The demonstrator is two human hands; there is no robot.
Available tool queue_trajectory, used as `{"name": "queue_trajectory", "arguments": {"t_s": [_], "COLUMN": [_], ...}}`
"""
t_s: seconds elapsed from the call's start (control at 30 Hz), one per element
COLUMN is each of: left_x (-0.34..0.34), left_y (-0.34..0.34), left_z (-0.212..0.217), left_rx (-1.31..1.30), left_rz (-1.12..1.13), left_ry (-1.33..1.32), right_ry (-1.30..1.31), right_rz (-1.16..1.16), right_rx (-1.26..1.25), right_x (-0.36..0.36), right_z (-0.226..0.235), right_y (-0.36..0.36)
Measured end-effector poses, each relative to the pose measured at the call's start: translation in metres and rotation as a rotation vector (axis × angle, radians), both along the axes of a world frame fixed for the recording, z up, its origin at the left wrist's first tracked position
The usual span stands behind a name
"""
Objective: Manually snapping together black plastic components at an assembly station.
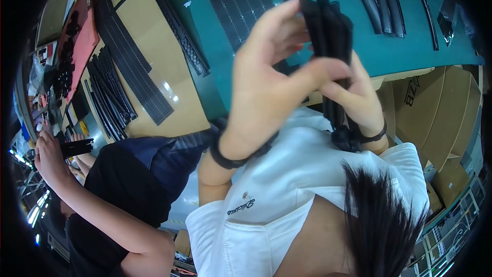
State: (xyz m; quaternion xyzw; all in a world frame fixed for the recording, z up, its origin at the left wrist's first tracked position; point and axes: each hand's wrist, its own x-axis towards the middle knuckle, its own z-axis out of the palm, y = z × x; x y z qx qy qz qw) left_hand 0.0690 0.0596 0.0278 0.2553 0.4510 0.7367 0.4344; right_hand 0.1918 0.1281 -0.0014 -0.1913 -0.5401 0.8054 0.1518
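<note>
Upright in front of my chest is a long black plastic part (328,31) with ridges along its length and a small tab at its top end. It may be several pieces together; I cannot tell. My left hand (269,77) grips it from the left, thumb laid across its front and fingers curled behind near the top. Lower down, my right hand (359,100) closes round it from the right, with the thumb in front. A small dark knob-like shape (344,137) shows at its lower end by my right wrist; its kind is unclear.
Flat perforated black strips (230,0) and curved black strips (387,10) lie on the green table (410,54). More strips (110,92) rest on brown board (187,97) at left. A co-worker's hand (51,159) holds a black piece. Cardboard boxes (425,118) stand right.
</note>
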Motion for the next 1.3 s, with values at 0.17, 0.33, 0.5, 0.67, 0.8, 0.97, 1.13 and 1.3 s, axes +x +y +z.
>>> {"name": "queue_trajectory", "arguments": {"t_s": [0.17, 0.33, 0.5, 0.67, 0.8, 0.97, 1.13, 1.3], "left_x": [0.006, 0.008, 0.012, -0.017, -0.010, 0.018, 0.028, 0.030], "left_y": [0.001, 0.003, 0.009, 0.021, -0.011, -0.032, -0.034, -0.033], "left_z": [-0.007, -0.009, -0.023, 0.026, -0.056, -0.086, -0.105, -0.108], "left_rx": [-0.126, -0.066, 0.042, -0.729, -0.233, -0.548, -0.560, -0.576], "left_rz": [0.069, 0.073, 0.173, -0.457, 0.031, 0.183, 0.394, 0.404], "left_ry": [0.285, 0.117, 0.077, 0.279, 0.907, 1.122, 1.323, 1.308], "right_ry": [-0.034, 0.092, 0.053, -0.071, 0.034, -0.039, -0.024, -0.054], "right_rz": [-0.053, -0.094, -0.177, -0.073, -0.131, -0.327, -0.365, -0.417], "right_rx": [0.062, 0.027, -0.198, -0.241, -0.196, -0.057, 0.015, 0.012], "right_x": [0.001, 0.002, -0.001, 0.010, 0.023, 0.027, 0.029, 0.025], "right_z": [0.003, -0.012, -0.016, -0.024, -0.028, -0.025, -0.028, -0.025], "right_y": [-0.005, -0.003, 0.000, 0.019, 0.027, 0.024, 0.021, 0.014]}}
